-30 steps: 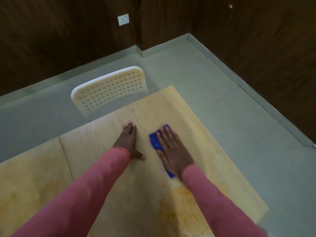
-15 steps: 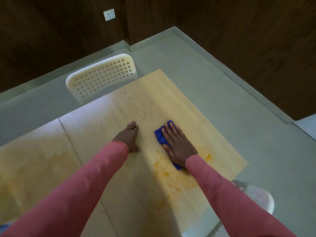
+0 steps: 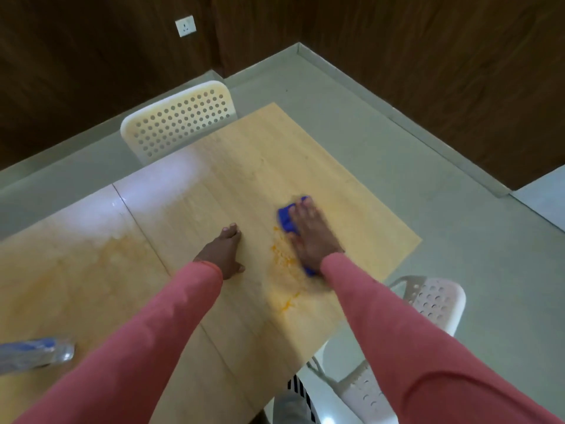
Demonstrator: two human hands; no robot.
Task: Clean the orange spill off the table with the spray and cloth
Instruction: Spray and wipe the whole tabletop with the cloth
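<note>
Right of the frame's centre, the right hand (image 3: 310, 237) presses flat, fingers straight, on a folded blue cloth (image 3: 287, 220) over the gritty orange spill (image 3: 282, 255) on the pale, smooth wooden table (image 3: 351, 209). The left hand (image 3: 224, 250) rests open on the wood, bracing. Wiping well probably means firm, overlapping strokes drawing the crumbs inward, away from the edge. At lower left lies what seems to be the clear spray bottle (image 3: 33, 353), blurred. A fainter orange film (image 3: 101, 255) stains the left panel.
</note>
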